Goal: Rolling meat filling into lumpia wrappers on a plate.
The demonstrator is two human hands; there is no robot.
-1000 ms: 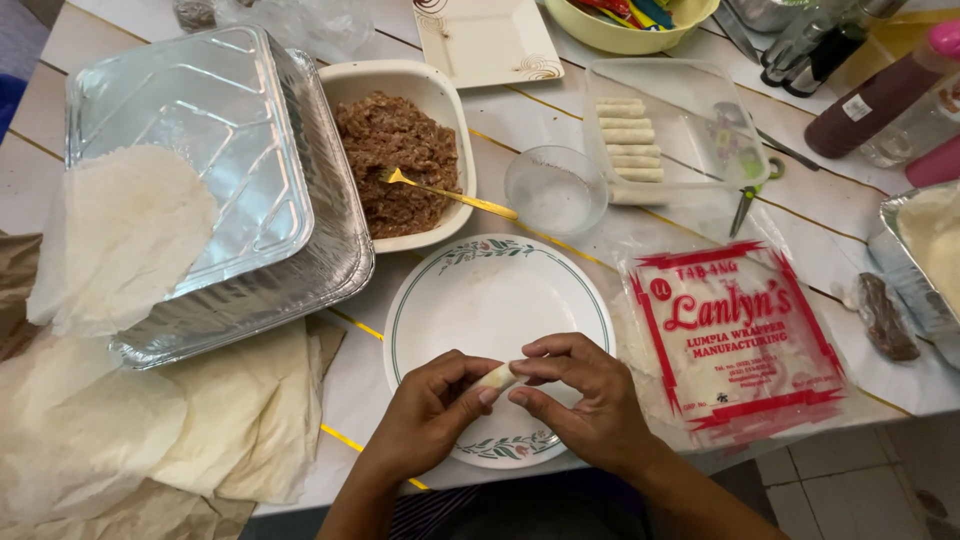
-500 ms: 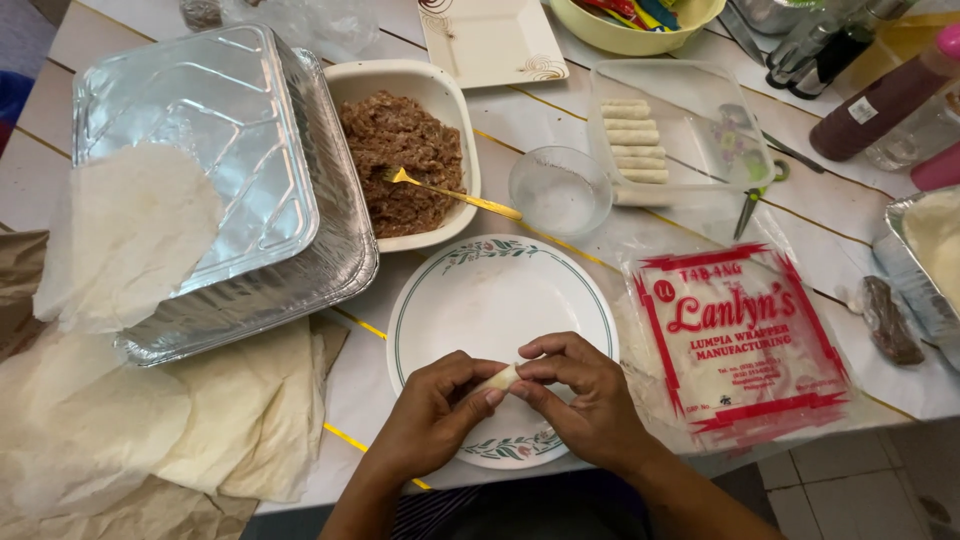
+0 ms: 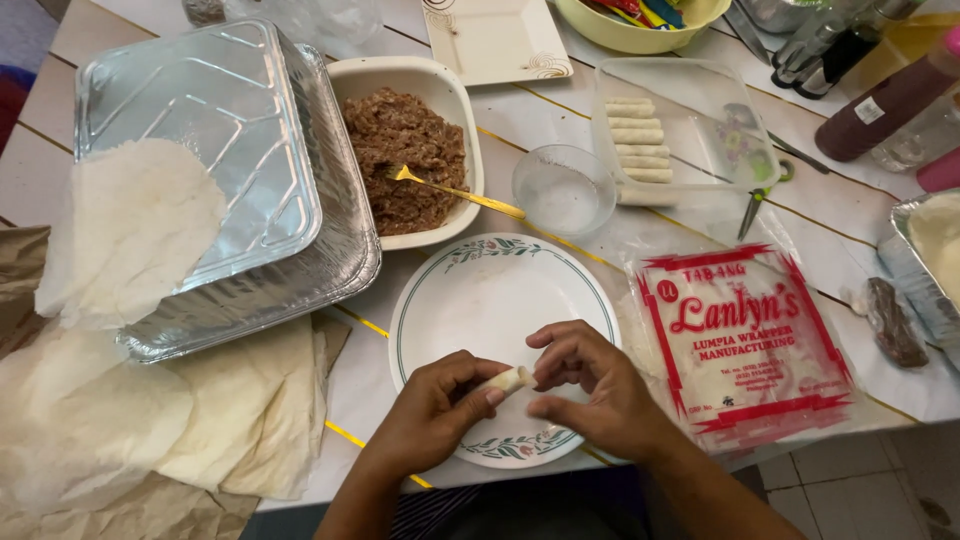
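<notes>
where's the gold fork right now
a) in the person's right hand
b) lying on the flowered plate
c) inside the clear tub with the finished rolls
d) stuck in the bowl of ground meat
d: the gold fork has its tines in the ground meat of the white bowl, handle over the rim, while both hands, left hand and right hand, pinch a small roll above the plate.

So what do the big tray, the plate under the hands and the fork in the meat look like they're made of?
Big tray: thin aluminium foil, shiny, with creased ribbed walls. Plate: probably glazed ceramic, glossy white with a green rim pattern. Fork: gold-coloured, likely metal, though plastic can't be ruled out.
</notes>
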